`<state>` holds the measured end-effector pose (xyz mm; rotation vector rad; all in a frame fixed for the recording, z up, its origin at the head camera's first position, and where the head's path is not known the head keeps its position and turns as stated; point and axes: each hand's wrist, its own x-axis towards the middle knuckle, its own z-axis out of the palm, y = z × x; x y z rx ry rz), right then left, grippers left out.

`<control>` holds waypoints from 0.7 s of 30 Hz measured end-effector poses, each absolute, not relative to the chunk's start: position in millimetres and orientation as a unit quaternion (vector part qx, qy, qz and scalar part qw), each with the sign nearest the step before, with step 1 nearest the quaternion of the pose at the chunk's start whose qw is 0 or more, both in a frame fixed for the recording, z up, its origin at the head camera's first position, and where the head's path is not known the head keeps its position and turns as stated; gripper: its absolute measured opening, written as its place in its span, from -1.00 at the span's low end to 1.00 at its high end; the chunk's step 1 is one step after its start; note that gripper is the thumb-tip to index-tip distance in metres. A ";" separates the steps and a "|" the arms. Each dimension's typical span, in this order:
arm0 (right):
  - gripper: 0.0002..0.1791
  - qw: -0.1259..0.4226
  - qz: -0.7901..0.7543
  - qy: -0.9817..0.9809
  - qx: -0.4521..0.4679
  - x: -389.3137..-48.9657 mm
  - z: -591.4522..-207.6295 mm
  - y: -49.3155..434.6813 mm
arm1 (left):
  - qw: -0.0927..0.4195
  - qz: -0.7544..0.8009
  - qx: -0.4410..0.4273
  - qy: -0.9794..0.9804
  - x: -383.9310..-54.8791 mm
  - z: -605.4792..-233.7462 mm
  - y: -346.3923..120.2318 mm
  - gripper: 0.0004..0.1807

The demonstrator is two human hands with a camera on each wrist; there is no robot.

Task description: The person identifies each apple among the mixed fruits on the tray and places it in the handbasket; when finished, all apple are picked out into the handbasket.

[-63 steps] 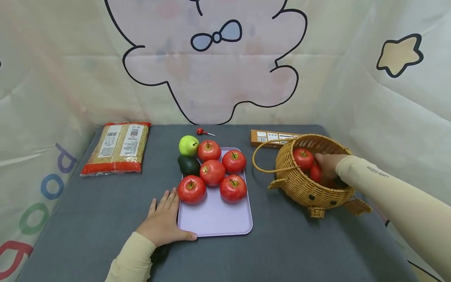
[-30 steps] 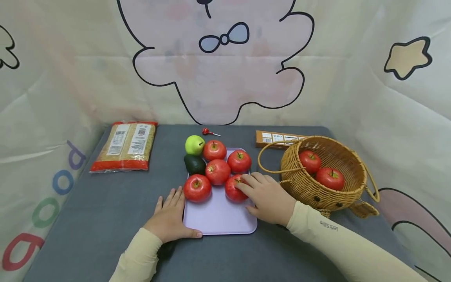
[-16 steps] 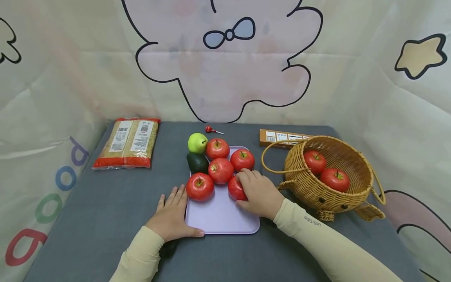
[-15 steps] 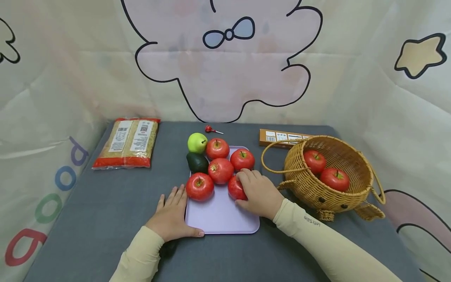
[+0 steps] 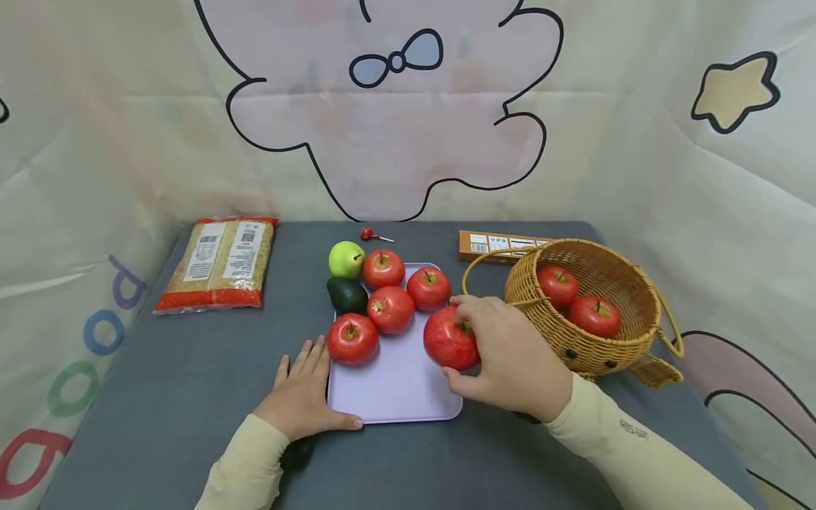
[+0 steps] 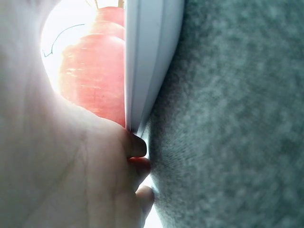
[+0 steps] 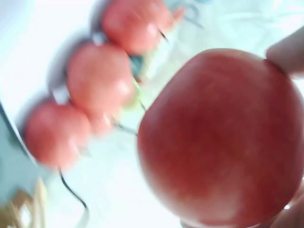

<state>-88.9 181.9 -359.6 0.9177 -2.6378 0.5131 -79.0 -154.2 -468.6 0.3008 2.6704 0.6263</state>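
Right hand (image 5: 510,358) fingers curl round glossy red apple (image 5: 450,339); likely firm, smooth, slippery, so grip its widest girth. Left hand (image 5: 299,393) flat, steadying lilac plastic tray (image 5: 395,393).

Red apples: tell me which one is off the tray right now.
The red apple gripped in the right hand, lifted above the tray. Four others sit on the tray; two lie in the basket.
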 end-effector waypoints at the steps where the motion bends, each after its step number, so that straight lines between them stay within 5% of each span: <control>1: -0.33 0.163 0.173 -0.919 0.315 -86.7 -351.4 188.5 | 0.190 0.224 0.107 0.950 -78.8 -468.7 -154.4 0.64; 8: -0.22 0.188 0.148 -0.944 0.226 -91.7 -302.7 251.5 | 0.187 0.222 0.108 0.951 -78.1 -469.6 -154.1 0.65; 21: -0.13 -0.080 0.124 -0.980 0.136 -158.8 -313.2 357.5 | 0.187 0.221 0.110 0.951 -77.3 -467.7 -153.6 0.65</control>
